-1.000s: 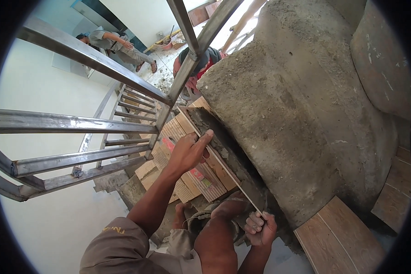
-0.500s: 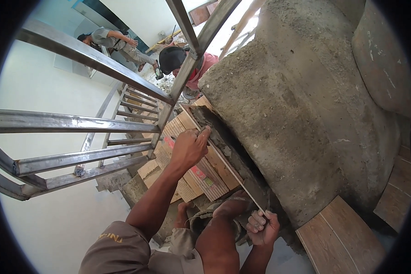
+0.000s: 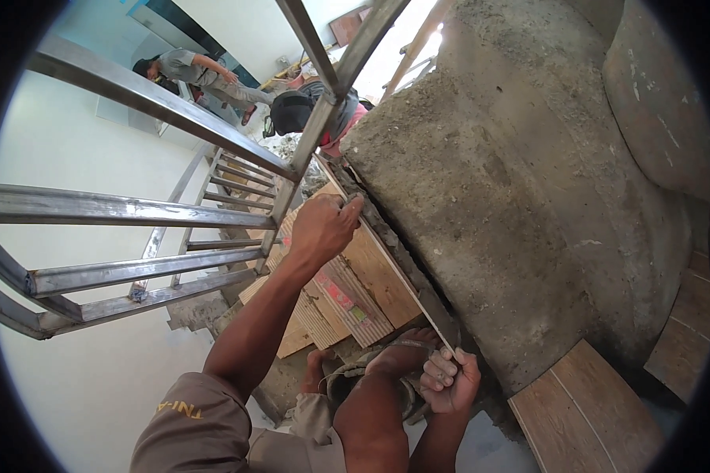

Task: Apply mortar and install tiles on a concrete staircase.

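My left hand [image 3: 333, 225] grips the upper part of a long, thin-edged board or tile [image 3: 398, 277] coated with dark grey mortar, lying alongside the rough concrete slab [image 3: 481, 197]. My right hand [image 3: 448, 380] has its fingers curled round the lower end of the same piece. Left of it, beneath my left arm, several wood-look tiles [image 3: 390, 292] are stacked, some showing ribbed backs and pink markings. A bucket [image 3: 343, 390] stands by my bare leg, mostly hidden.
A steel railing [image 3: 110, 213] crosses the left side. Below beyond it are one worker [image 3: 201, 75] in grey and another [image 3: 292, 114] with a black cap. More wood-look tiles [image 3: 576, 394] lie at lower right. A rounded concrete surface [image 3: 659, 102] rises at upper right.
Both hands have moved upward in view with the piece, and the dark gap along the concrete looks narrower. The black-capped worker has come further into view behind the railing.
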A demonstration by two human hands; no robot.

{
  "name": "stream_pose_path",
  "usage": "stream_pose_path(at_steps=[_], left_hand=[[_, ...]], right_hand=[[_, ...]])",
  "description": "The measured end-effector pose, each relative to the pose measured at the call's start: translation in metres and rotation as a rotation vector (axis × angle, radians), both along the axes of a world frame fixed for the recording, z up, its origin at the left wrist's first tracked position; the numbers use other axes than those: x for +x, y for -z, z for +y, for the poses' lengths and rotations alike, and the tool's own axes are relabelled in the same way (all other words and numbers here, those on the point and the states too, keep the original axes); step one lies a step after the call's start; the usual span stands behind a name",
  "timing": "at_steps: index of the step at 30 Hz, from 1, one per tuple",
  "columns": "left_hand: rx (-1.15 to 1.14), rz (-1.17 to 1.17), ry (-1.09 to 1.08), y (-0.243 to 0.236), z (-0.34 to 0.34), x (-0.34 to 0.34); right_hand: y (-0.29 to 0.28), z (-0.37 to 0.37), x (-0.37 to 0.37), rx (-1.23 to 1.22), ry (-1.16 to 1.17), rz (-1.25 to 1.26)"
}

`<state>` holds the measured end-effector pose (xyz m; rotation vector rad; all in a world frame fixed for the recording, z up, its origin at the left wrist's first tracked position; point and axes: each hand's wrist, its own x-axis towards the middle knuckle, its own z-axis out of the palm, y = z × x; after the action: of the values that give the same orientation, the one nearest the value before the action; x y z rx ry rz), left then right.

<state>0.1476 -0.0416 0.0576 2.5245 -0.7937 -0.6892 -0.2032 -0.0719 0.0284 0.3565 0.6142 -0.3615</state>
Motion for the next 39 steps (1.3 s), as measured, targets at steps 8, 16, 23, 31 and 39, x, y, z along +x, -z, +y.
stream_pose_path(at_steps=[8, 16, 23, 31, 39], left_hand=[[0.021, 0.007, -0.017, 0.008, -0.01, -0.001], [0.026, 0.012, -0.05, 0.008, -0.018, 0.003], [0.012, 0.026, -0.045, 0.012, -0.018, 0.014], [-0.025, 0.002, -0.052, 0.014, -0.019, 0.024], [-0.033, 0.022, -0.049, 0.014, -0.018, 0.029]], right_hand=[[0.0, -0.004, -0.002, 0.028, 0.013, -0.025], [0.001, -0.009, 0.004, 0.017, 0.006, -0.04], [0.001, -0.012, 0.012, 0.024, 0.0, -0.063], [0.001, -0.014, 0.024, 0.034, 0.021, -0.073], [0.002, -0.012, 0.027, 0.045, 0.05, -0.094]])
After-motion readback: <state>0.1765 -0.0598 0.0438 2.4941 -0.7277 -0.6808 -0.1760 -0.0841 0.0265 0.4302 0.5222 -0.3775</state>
